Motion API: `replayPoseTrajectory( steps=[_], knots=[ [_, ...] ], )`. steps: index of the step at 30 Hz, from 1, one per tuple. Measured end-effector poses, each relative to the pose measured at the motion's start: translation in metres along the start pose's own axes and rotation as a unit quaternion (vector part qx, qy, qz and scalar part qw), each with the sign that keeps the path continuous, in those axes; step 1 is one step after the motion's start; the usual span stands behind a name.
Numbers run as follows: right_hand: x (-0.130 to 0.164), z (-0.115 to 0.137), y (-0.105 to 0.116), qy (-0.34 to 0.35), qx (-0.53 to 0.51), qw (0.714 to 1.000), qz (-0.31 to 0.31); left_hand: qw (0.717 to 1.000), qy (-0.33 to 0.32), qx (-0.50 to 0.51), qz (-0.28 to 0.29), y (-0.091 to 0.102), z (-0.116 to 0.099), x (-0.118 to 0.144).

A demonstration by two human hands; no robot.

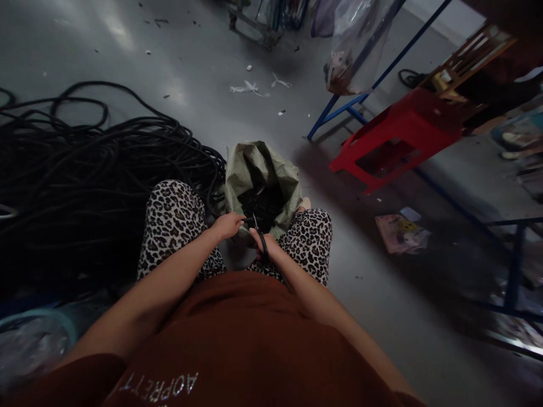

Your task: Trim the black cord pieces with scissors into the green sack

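Between my knees stands an open woven sack (237, 164), its rim folded outward, with small black pieces (265, 203) inside. Over its near edge, my left hand (229, 225) pinches a short black cord end (247, 219). My right hand (263, 242) is closed round a pair of scissors (263, 244) with dark handles. The scissor blades point up and left, close to the cord; whether they touch it I cannot tell. To my left a large tangled heap of black cord (106, 152) spreads over the floor.
A red plastic stool (419, 121) lies to the right beside a blue metal frame (326, 113). A plastic bag (343, 62) hangs there. Printed packaging (401, 232) and scraps (250, 87) litter the grey floor. A light-blue tub (70, 328) is at lower left.
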State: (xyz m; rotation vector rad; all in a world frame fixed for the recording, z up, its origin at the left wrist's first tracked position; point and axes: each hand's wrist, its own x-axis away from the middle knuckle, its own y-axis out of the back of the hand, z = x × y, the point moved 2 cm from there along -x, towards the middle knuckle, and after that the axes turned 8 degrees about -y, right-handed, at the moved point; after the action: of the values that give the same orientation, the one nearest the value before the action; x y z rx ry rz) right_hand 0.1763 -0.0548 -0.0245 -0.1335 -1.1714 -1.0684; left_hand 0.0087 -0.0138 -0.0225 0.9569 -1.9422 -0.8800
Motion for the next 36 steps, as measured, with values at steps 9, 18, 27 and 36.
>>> replayPoseTrajectory(
  steps=[9, 18, 27, 36],
  knots=[
    [-0.0009, -0.0004, 0.003, -0.032, -0.029, 0.999, -0.002, 0.997, 0.023, 0.044, -0.055, 0.0022, 0.0018, 0.0004],
    [-0.0062, -0.0054, 0.0018, -0.017, -0.023, 0.999, -0.027, 0.997, 0.031, 0.028, -0.068, 0.0007, 0.0054, -0.0013],
    [-0.0069, -0.0042, 0.0038, -0.006, 0.017, 0.999, -0.043, 0.997, 0.046, 0.029, -0.049, 0.004, 0.003, -0.001],
    [-0.0021, -0.0017, 0.0064, 0.002, 0.041, 0.998, -0.044, 0.997, 0.047, 0.034, -0.041, 0.0052, 0.0014, -0.0016]
  ],
)
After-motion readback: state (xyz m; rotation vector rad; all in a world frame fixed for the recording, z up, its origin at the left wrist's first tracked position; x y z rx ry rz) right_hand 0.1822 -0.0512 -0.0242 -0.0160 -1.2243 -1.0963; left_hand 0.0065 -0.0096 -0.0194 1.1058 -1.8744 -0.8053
